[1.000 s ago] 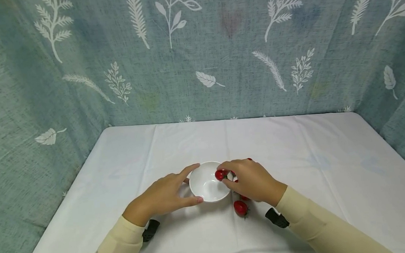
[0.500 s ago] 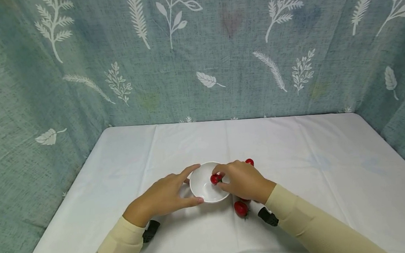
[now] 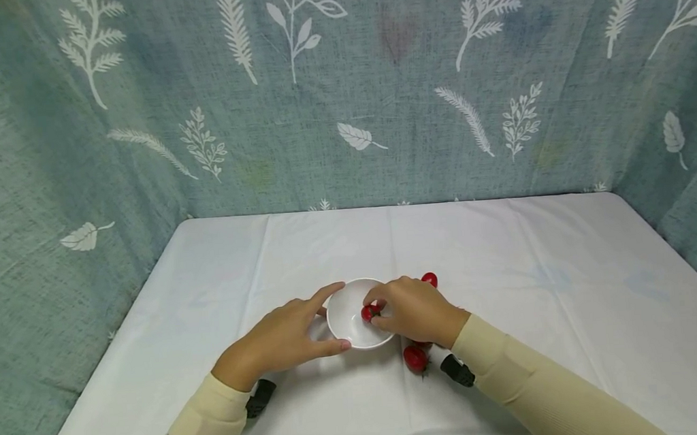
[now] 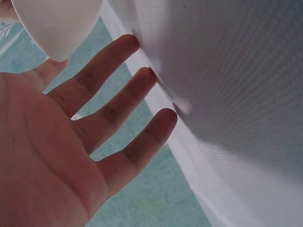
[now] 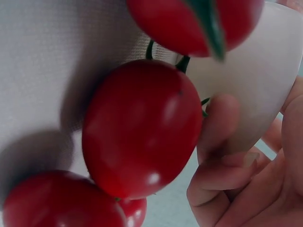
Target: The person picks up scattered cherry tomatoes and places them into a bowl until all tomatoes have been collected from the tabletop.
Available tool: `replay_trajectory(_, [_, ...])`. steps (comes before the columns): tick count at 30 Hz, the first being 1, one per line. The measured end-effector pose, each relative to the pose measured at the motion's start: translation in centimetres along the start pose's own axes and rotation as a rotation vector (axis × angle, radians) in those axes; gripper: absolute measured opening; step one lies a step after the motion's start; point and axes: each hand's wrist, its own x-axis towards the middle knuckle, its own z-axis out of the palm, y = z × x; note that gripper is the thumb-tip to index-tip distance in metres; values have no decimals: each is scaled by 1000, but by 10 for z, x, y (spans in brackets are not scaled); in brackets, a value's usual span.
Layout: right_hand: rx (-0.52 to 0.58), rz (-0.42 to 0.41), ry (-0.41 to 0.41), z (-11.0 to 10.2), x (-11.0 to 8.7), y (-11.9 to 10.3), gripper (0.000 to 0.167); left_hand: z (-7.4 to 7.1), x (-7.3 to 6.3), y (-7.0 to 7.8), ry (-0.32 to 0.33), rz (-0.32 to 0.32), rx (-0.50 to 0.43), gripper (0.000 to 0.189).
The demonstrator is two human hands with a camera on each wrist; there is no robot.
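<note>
Bowl [image 3: 346, 321], white and round, sits upright on white-clothed table [image 3: 314, 411], taken here as clock centre, twelve o'clock being away from the person. Left hand [image 3: 280, 335] comes in from nine o'clock, thumb and index finger set wide apart, tips at the rim near seven and eleven; not clamped, just braced at the side. Left wrist view: remaining fingers spread apart and nearly straight, tips at the cloth. Right hand [image 3: 420, 312] reaches over the rim from three o'clock, thumb and fingers pinched on red tomato [image 3: 369, 313]. That fruit, green stem visible, lies within the bowl's outline near its middle; whether it touches the bottom, cannot tell. More red fruit outside: near tomato [image 3: 415, 359] on the cloth between four and five o'clock, far tomato [image 3: 430, 279] just past two, partly covered tomato [image 3: 421, 343] at four under the right hand. Tan sleeves [image 3: 539, 376] on both forearms, black wrist device [image 3: 260, 397] below each wrist. Green-grey curtain [image 3: 376, 106] with white leaf prints stands at twelve.
</note>
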Motion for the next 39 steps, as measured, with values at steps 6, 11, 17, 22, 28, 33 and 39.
replay_trajectory(6, [3,4,-20,0,1,-1,25,1,0,-2,4,31,3,93])
replay_trajectory(11, [11,3,-25,0,2,-2,25,1,0,-3,6,17,8,93])
replay_trajectory(17, [18,28,-33,1,3,-3,28,1,0,-2,5,9,17,94])
replay_trajectory(22, [15,32,-17,1,2,-1,30,2,1,-2,7,16,14,94])
replay_trajectory(28, [23,0,53,-2,-5,2,30,2,1,-2,15,34,4,93])
replay_trajectory(33, [23,-25,149,-8,-14,2,29,1,1,-1,21,47,7,93])
replay_trajectory(39, [-3,-54,248,-14,-21,10,29,1,0,-2,21,35,5,91])
